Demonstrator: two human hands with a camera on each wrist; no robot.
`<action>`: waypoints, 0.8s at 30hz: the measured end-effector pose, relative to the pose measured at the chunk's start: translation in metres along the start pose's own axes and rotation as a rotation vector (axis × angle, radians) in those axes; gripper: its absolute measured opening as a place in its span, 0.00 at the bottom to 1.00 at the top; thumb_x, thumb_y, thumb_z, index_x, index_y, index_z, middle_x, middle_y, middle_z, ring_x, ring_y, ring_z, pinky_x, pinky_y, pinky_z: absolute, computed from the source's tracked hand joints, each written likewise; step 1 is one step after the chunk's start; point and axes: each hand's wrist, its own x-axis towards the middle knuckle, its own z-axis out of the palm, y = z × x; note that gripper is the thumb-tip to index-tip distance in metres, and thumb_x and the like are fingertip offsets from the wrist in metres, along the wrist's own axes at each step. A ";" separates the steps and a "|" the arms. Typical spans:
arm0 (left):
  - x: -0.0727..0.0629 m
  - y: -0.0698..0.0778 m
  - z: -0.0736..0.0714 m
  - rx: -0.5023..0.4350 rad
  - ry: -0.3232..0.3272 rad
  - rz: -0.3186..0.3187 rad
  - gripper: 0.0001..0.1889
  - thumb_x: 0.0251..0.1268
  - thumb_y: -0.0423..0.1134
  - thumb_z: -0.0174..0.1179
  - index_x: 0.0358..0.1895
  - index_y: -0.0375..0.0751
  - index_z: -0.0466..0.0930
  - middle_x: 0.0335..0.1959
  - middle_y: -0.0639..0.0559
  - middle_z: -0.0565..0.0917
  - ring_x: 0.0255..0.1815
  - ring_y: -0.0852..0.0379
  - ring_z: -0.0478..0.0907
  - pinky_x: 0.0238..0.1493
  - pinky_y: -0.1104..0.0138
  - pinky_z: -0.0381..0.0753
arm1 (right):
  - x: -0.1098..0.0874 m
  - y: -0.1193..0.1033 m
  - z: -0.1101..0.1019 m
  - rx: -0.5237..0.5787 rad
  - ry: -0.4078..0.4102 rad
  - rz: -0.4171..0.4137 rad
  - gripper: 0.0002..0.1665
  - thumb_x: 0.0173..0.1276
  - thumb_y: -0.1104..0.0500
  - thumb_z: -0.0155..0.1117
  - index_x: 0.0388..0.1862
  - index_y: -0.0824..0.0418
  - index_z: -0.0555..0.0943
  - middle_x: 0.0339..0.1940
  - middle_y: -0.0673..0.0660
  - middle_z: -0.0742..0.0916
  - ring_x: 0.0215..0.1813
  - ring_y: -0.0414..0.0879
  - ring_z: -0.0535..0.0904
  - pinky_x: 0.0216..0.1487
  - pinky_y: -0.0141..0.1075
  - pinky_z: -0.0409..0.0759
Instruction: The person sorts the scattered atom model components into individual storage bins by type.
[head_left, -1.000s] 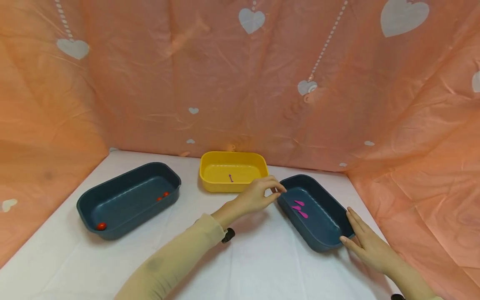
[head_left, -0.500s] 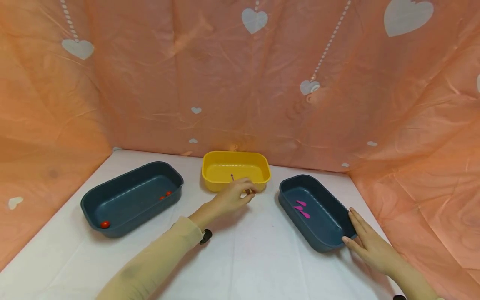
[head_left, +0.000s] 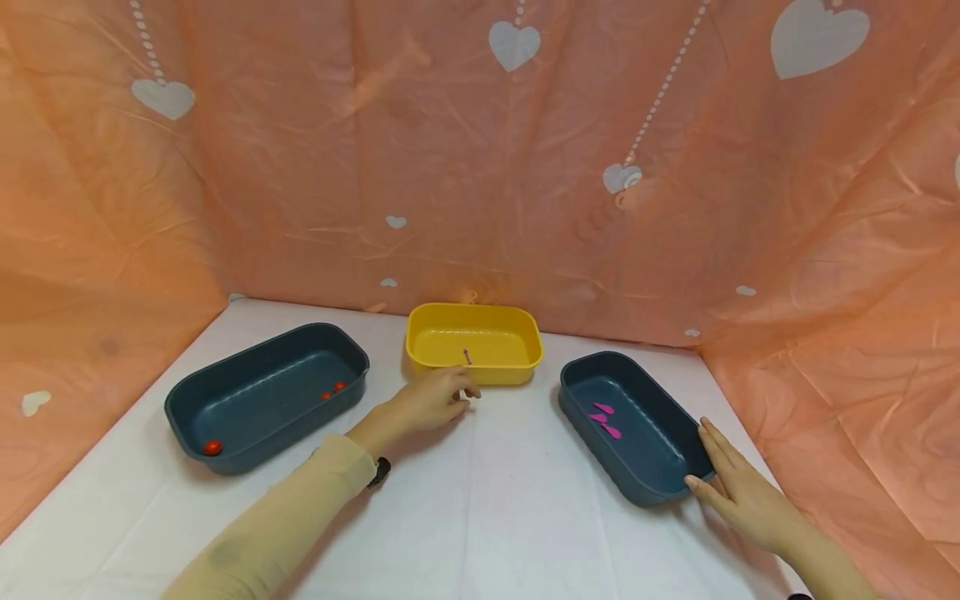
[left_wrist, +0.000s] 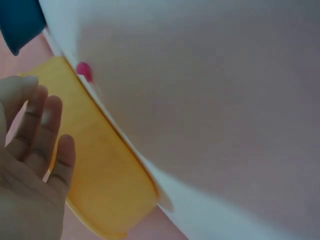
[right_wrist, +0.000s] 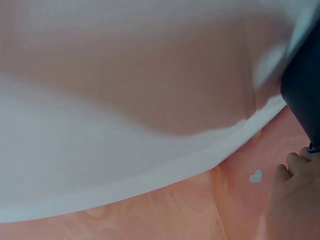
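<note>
My left hand (head_left: 431, 400) hovers at the front of the yellow basin (head_left: 512, 375), fingers loosely bent, with nothing seen between thumb and fingertips. In the left wrist view, a small rounded pink thing (left_wrist: 84, 71) shows against the white cloth, apart from the fingertips. A thin purple piece (head_left: 467, 357) lies inside the yellow basin. My right hand (head_left: 750, 504) rests its extended fingers and thumb on the near right end of the right dark blue basin (head_left: 626, 479). Inside that basin lie several magenta teardrop-shaped pieces (head_left: 598, 417).
Another dark blue basin (head_left: 225, 367) stands at the left, with small red round pieces (head_left: 213, 447) inside. White cloth (head_left: 517, 533) covers the table. Orange sheeting (head_left: 465, 167) with heart prints hangs behind and along both sides.
My left hand has moved left, from the edge of the right blue basin to the front of the yellow basin. My right hand stays at its basin.
</note>
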 end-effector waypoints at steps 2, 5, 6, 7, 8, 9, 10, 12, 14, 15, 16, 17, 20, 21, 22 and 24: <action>-0.002 -0.003 0.000 0.029 -0.015 -0.017 0.09 0.70 0.34 0.67 0.50 0.43 0.89 0.47 0.53 0.85 0.42 0.56 0.82 0.47 0.65 0.83 | 0.000 0.000 0.000 0.000 0.000 0.003 0.49 0.80 0.50 0.60 0.85 0.68 0.47 0.88 0.62 0.51 0.82 0.69 0.54 0.65 0.10 0.32; -0.003 -0.006 -0.001 0.043 -0.043 -0.040 0.08 0.69 0.35 0.68 0.49 0.44 0.89 0.45 0.55 0.84 0.42 0.57 0.81 0.49 0.64 0.83 | 0.000 -0.001 -0.001 0.005 -0.005 0.008 0.49 0.80 0.50 0.60 0.86 0.67 0.47 0.88 0.62 0.50 0.82 0.70 0.54 0.65 0.10 0.32; -0.004 -0.007 -0.001 0.044 -0.052 -0.047 0.08 0.69 0.35 0.69 0.49 0.44 0.89 0.43 0.55 0.84 0.42 0.58 0.81 0.48 0.64 0.83 | 0.000 -0.001 -0.001 0.008 -0.007 0.010 0.49 0.81 0.50 0.60 0.86 0.67 0.47 0.88 0.62 0.50 0.82 0.71 0.54 0.65 0.10 0.32; -0.004 -0.008 -0.001 0.046 -0.060 -0.048 0.08 0.69 0.35 0.69 0.48 0.43 0.89 0.42 0.55 0.83 0.41 0.58 0.80 0.48 0.64 0.83 | 0.000 -0.001 -0.001 0.009 -0.006 0.010 0.49 0.80 0.50 0.60 0.86 0.68 0.47 0.88 0.62 0.50 0.81 0.71 0.54 0.65 0.10 0.32; -0.004 -0.009 -0.001 0.050 -0.068 -0.047 0.07 0.68 0.35 0.70 0.47 0.43 0.89 0.41 0.56 0.83 0.40 0.58 0.80 0.47 0.64 0.82 | 0.000 -0.001 -0.001 0.010 -0.007 0.011 0.49 0.81 0.50 0.60 0.86 0.68 0.47 0.88 0.62 0.50 0.81 0.71 0.54 0.65 0.10 0.32; -0.005 -0.010 -0.001 0.055 -0.075 -0.048 0.07 0.68 0.35 0.70 0.46 0.44 0.89 0.40 0.56 0.82 0.39 0.59 0.79 0.47 0.65 0.82 | 0.000 -0.001 -0.001 0.009 -0.006 0.010 0.49 0.81 0.50 0.60 0.86 0.68 0.47 0.88 0.62 0.50 0.82 0.71 0.54 0.65 0.10 0.32; -0.005 -0.011 -0.001 0.061 -0.082 -0.048 0.06 0.67 0.35 0.71 0.45 0.44 0.89 0.39 0.56 0.82 0.39 0.59 0.78 0.46 0.65 0.81 | -0.001 -0.001 -0.001 0.006 -0.004 0.009 0.49 0.80 0.50 0.60 0.86 0.68 0.47 0.88 0.62 0.51 0.82 0.70 0.54 0.65 0.10 0.32; -0.005 -0.013 0.000 0.070 -0.099 -0.052 0.05 0.67 0.36 0.71 0.43 0.45 0.89 0.37 0.57 0.80 0.38 0.59 0.77 0.45 0.65 0.80 | -0.001 -0.001 0.000 0.001 0.002 0.008 0.49 0.80 0.50 0.60 0.85 0.68 0.48 0.88 0.62 0.51 0.82 0.70 0.54 0.65 0.10 0.32; -0.004 -0.014 0.001 0.073 -0.118 -0.064 0.05 0.67 0.37 0.71 0.43 0.46 0.88 0.37 0.57 0.80 0.38 0.59 0.76 0.46 0.64 0.80 | -0.001 -0.001 0.000 -0.003 0.005 0.006 0.49 0.80 0.50 0.60 0.85 0.68 0.48 0.88 0.62 0.51 0.82 0.69 0.54 0.66 0.10 0.32; -0.003 -0.014 0.001 0.069 -0.127 -0.072 0.05 0.67 0.37 0.71 0.43 0.45 0.88 0.37 0.57 0.80 0.39 0.58 0.75 0.47 0.64 0.80 | -0.001 -0.001 0.000 -0.005 0.008 0.004 0.49 0.80 0.50 0.60 0.85 0.68 0.48 0.88 0.62 0.51 0.82 0.68 0.54 0.66 0.10 0.32; -0.003 -0.015 0.001 0.063 -0.134 -0.075 0.05 0.68 0.37 0.71 0.43 0.45 0.88 0.37 0.57 0.80 0.39 0.58 0.75 0.47 0.63 0.80 | -0.001 -0.001 0.000 -0.005 0.008 0.004 0.49 0.80 0.49 0.60 0.85 0.68 0.48 0.87 0.62 0.51 0.82 0.68 0.54 0.66 0.10 0.32; -0.003 -0.015 0.001 0.058 -0.140 -0.081 0.05 0.68 0.37 0.71 0.44 0.44 0.88 0.37 0.56 0.80 0.39 0.57 0.75 0.48 0.63 0.80 | -0.001 -0.001 0.000 -0.003 0.008 0.005 0.49 0.80 0.49 0.60 0.85 0.68 0.48 0.87 0.63 0.52 0.82 0.68 0.54 0.66 0.10 0.32; -0.002 -0.015 0.001 0.046 -0.150 -0.086 0.05 0.68 0.36 0.71 0.44 0.43 0.89 0.38 0.55 0.80 0.40 0.57 0.75 0.49 0.63 0.81 | -0.001 0.000 0.001 -0.002 0.010 0.003 0.49 0.80 0.50 0.61 0.85 0.68 0.48 0.87 0.63 0.52 0.83 0.66 0.53 0.66 0.10 0.33; -0.002 -0.015 0.001 0.038 -0.153 -0.087 0.05 0.68 0.36 0.71 0.44 0.42 0.89 0.38 0.55 0.80 0.40 0.57 0.76 0.49 0.63 0.81 | -0.001 0.000 0.001 -0.004 0.010 0.003 0.49 0.80 0.50 0.60 0.85 0.68 0.48 0.87 0.62 0.52 0.83 0.66 0.53 0.66 0.10 0.33; -0.002 -0.015 0.001 0.034 -0.154 -0.086 0.05 0.67 0.35 0.71 0.44 0.42 0.89 0.38 0.55 0.80 0.40 0.57 0.76 0.49 0.63 0.81 | -0.001 0.000 0.001 -0.005 0.010 0.003 0.49 0.80 0.50 0.60 0.85 0.68 0.48 0.87 0.62 0.51 0.83 0.66 0.53 0.66 0.10 0.33; -0.001 -0.014 0.002 0.018 -0.159 -0.091 0.05 0.67 0.35 0.71 0.43 0.42 0.89 0.38 0.55 0.80 0.40 0.58 0.75 0.50 0.64 0.81 | -0.001 0.001 0.001 -0.005 0.010 0.002 0.49 0.80 0.50 0.60 0.85 0.68 0.48 0.88 0.62 0.51 0.83 0.65 0.52 0.66 0.10 0.33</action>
